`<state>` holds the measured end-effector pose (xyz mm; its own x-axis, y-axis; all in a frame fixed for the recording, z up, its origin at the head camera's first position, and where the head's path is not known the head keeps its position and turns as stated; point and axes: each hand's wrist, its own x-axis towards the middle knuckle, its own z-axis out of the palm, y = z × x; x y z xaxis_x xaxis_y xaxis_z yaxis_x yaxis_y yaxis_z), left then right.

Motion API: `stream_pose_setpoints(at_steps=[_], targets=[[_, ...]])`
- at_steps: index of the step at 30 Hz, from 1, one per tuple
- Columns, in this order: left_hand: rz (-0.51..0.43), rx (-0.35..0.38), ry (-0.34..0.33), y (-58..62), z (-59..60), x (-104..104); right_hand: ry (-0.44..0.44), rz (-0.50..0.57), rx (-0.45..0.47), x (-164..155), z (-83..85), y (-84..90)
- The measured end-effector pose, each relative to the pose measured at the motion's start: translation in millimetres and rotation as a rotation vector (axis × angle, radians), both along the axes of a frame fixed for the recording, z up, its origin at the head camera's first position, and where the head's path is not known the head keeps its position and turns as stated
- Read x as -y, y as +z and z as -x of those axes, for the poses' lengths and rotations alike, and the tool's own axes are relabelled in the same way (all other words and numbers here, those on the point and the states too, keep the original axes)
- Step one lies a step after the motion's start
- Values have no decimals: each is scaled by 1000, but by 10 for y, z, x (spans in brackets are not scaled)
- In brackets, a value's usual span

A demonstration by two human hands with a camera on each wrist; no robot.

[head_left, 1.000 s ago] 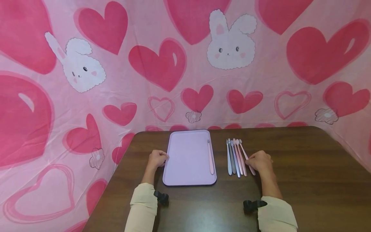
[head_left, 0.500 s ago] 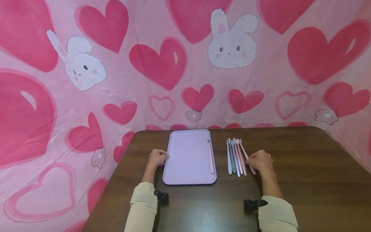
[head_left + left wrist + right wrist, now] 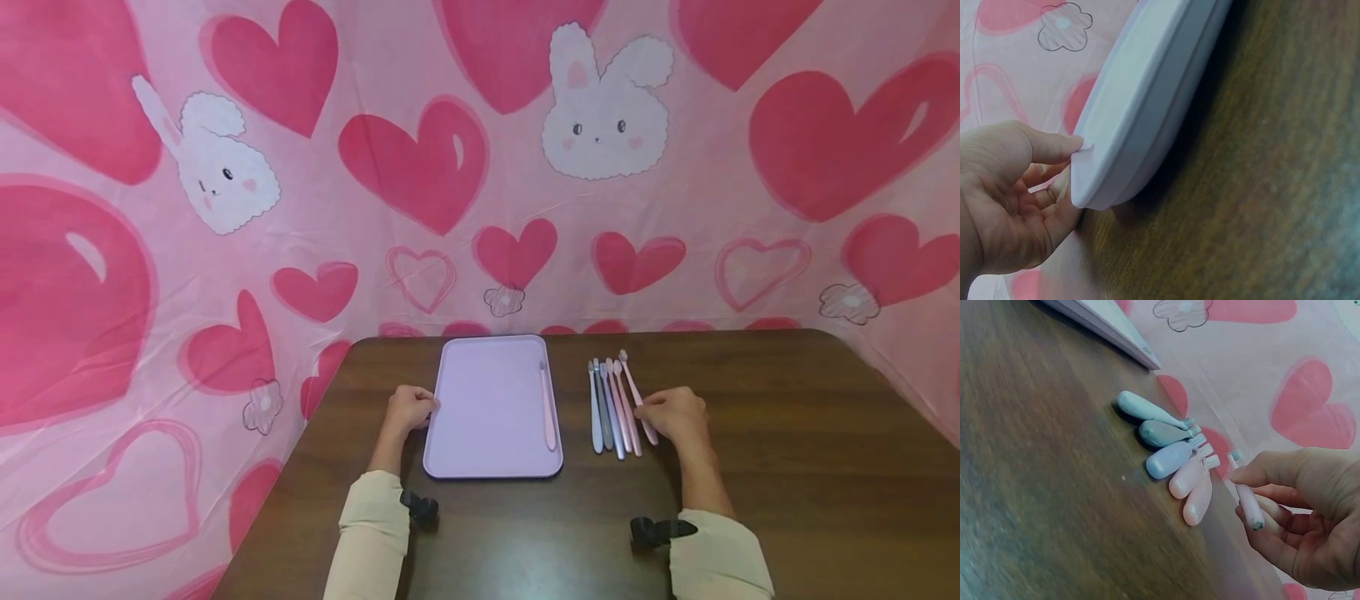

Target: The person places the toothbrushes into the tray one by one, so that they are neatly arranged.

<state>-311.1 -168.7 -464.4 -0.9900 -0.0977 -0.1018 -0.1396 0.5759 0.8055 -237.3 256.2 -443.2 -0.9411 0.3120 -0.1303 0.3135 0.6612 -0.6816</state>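
Head view: right hand [image 3: 672, 416] now has pink toothbrush [image 3: 636, 395] lifted off counter [image 3: 787, 467], brush end higher than half second ago; five others remain in row [image 3: 611, 408]. Left hand [image 3: 408, 410] unmoved at tray [image 3: 491, 458] edge; one brush [image 3: 548, 407] lies inside.

Left wrist view: thumb and fingers pinch tray rim [image 3: 1147, 106].

Right wrist view: grip clamped on handle, apparently clear of wood. Pickup looks begun.
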Motion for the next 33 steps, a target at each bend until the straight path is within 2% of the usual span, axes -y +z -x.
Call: stream_pose_setpoints(at_steps=[7, 18, 25, 33], targets=[[-2, 17, -1, -14, -5, 5, 3, 9, -19, 73, 2, 40], [-8, -2, 7, -2, 0, 0, 38, 15, -88, 241, 67, 81], [0, 0, 14, -7, 15, -7, 6, 106, -103, 369, 116, 56], [-2, -11, 12, -18, 17, -19, 24, 140, -96, 539, 155, 85]])
